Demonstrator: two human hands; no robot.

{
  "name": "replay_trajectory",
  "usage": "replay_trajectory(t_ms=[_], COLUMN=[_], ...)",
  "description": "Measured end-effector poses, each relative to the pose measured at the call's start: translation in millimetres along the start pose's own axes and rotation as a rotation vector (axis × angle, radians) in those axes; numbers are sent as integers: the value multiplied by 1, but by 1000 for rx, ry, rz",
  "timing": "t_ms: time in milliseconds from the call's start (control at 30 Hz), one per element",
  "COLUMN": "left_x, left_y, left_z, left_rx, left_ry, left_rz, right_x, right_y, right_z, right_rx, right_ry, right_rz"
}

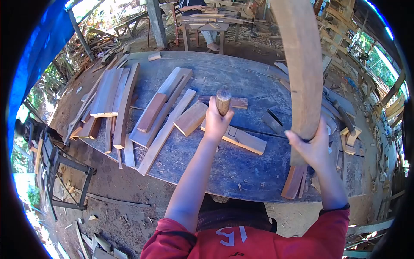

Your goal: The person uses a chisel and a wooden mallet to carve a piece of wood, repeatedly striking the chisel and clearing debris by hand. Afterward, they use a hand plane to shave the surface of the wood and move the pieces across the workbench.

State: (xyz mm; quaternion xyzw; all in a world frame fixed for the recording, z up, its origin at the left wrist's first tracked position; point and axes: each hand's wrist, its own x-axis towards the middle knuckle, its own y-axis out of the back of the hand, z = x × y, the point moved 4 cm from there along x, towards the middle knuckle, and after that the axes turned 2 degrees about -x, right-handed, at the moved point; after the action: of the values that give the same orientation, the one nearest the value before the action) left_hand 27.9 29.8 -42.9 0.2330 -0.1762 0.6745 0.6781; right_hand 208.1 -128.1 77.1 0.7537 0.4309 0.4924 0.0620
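Note:
My left hand (217, 121) is wrapped round a short round wooden handle (223, 100) that points up toward the camera; what lies at its lower end is hidden. My right hand (312, 146) grips the lower part of a long, wide, slightly curved board (304, 73), which stands up past the top of the view. Below my left hand lies a light wood block with a cut joint (245, 140). Another block (191, 118) is just to its left, and a reddish piece (238, 102) lies behind.
Several boards (166, 108) and strips lie across the left of the worn blue table (189, 168). A dark metal-like piece (272, 121) is near the middle. More wood pieces (351, 136) are at the right. Behind, a person (194, 6) sits at another table (209, 26).

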Motion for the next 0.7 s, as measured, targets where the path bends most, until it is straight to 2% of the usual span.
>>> replay_trajectory(t_ms=[33, 100, 167, 233, 267, 333, 367, 433, 467, 533, 567, 633, 700], left_x=[0, 2, 3, 2, 1, 2, 2, 2, 1, -1, -2, -3, -3], left_y=[0, 0, 1, 2, 2, 1, 1, 2, 3, 5, 5, 6, 7], left_z=[0, -1, -4, -5, -6, -4, -3, -2, -2, -2, -3, -3, -2], left_rx=[-9, -15, -55, -42, -39, -39, -33, -28, -20, -10, -34, -54, -47], left_ry=[0, -5, -40, -43, -18, 4, 12, 20, -4, -27, -18, -6, -39], left_rz=[0, 2, 24, 24, 19, 14, 12, 8, 18, 29, 37, 46, 56], right_x=[0, -7, -4, 0, -4, -5, -6, -7, -12, -30, -43, -60, -70], right_y=[2, -15, -13, -7, -12, -20, -26, -39, -47, -75, -91, -107, -117], right_z=[0, 11, 10, 9, 13, 25, 28, 42, 51, 84, 105, 114, 119], right_rx=[2, -485, -454, -223, -226, -67, -69, -209, -210, -298, -280, -465, -476], right_ry=[2, -101, -130, -215, -218, -154, -155, -296, -297, -393, -402, -445, -423], right_rz=[1, -672, -701, -624, -630, -289, -287, -357, -358, -496, -577, -659, -693])
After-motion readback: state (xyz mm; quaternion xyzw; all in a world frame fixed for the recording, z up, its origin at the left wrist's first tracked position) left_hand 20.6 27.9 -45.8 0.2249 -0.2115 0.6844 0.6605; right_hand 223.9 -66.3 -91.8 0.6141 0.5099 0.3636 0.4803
